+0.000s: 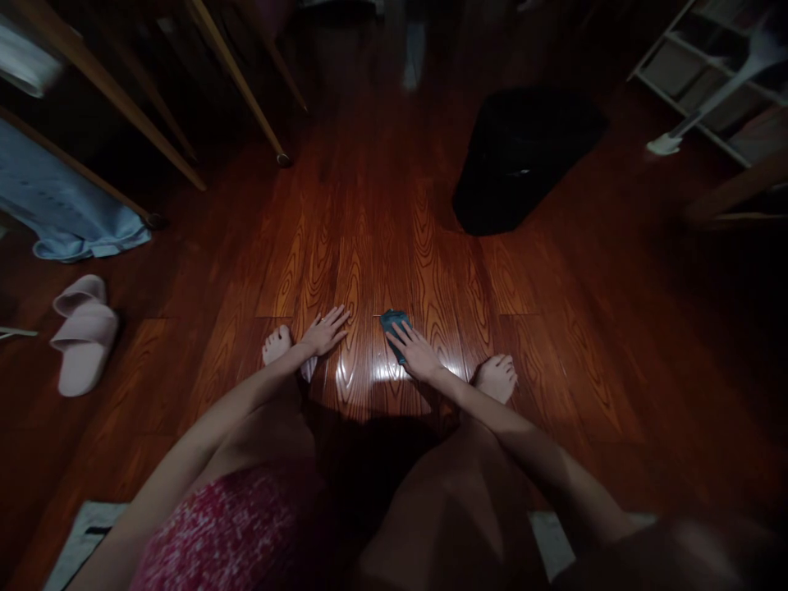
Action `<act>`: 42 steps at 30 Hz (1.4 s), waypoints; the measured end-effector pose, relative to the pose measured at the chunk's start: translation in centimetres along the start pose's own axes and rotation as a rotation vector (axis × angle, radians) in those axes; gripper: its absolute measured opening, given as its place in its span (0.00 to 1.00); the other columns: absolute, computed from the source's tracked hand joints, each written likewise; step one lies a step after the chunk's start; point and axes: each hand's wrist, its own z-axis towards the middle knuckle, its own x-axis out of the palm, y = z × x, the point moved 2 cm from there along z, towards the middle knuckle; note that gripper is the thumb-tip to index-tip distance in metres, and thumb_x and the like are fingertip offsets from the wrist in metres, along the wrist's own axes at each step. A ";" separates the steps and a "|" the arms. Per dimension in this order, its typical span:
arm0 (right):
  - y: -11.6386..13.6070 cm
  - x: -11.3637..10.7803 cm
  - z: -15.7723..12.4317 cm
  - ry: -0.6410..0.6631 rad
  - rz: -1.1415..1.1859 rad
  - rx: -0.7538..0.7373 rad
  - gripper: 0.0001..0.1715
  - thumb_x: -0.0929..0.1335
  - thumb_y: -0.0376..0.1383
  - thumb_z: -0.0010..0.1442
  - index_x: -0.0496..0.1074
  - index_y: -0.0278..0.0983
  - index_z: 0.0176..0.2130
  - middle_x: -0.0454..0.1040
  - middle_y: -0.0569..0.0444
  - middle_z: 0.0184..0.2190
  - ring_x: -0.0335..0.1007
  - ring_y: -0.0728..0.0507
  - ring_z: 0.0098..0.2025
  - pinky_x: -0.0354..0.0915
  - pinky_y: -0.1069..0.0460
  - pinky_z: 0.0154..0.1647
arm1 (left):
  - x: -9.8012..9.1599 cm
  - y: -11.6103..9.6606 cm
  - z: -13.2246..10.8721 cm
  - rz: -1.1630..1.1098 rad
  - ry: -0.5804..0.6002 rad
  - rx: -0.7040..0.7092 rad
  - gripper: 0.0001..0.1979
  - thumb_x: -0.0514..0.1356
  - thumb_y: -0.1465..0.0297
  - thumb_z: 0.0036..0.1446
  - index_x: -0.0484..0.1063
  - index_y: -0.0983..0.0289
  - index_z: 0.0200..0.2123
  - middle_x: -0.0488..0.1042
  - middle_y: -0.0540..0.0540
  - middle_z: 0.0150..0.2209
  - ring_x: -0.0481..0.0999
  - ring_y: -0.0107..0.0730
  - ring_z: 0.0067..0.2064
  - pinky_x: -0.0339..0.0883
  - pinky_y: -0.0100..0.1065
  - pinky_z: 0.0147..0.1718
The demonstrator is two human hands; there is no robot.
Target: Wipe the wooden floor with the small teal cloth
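Note:
My left hand [325,331] lies on the glossy wooden floor [350,271], fingers stretched out and apart. Below its wrist a small pale thing [309,368] pokes out, too dim and hidden to name. Right of centre, a folded dark teal cloth [392,322] rests on the boards. My right hand [419,351] is laid flat over part of this cloth, its fingers spread and not wrapped round it. Both arms reach forward between my bare feet [277,345].
A black bin [523,164] stands ahead on the right. Pink slippers [86,336] lie at left, near blue fabric [80,205] and wooden legs [246,82]. A white shelf [683,70] and a pale long-handled tool [695,119] are at far right.

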 end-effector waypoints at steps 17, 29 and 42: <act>1.0 0.1 0.0 0.026 0.034 -0.094 0.46 0.68 0.29 0.59 0.55 0.34 0.72 0.47 0.42 0.75 0.36 0.35 0.76 0.46 0.38 0.74 | 0.0 0.1 -0.1 -0.015 -0.009 0.023 0.33 0.42 0.51 0.74 0.41 0.54 0.76 0.38 0.54 0.76 0.41 0.46 0.76 0.44 0.57 0.69; -2.9 0.3 -0.4 -0.169 0.032 0.352 0.52 0.68 0.32 0.59 0.44 0.31 0.75 0.43 0.36 0.75 0.35 0.27 0.76 0.48 0.31 0.71 | -0.1 0.0 -0.1 -0.004 -0.004 0.010 0.33 0.42 0.53 0.74 0.41 0.54 0.76 0.39 0.54 0.76 0.41 0.46 0.76 0.44 0.57 0.69; 0.0 -0.2 0.4 0.000 0.016 -0.019 0.48 0.67 0.28 0.58 0.52 0.38 0.73 0.44 0.46 0.76 0.34 0.35 0.77 0.46 0.37 0.73 | -0.2 -0.2 -0.1 -0.016 -0.003 0.009 0.32 0.43 0.54 0.74 0.42 0.55 0.76 0.39 0.55 0.76 0.41 0.46 0.76 0.43 0.57 0.70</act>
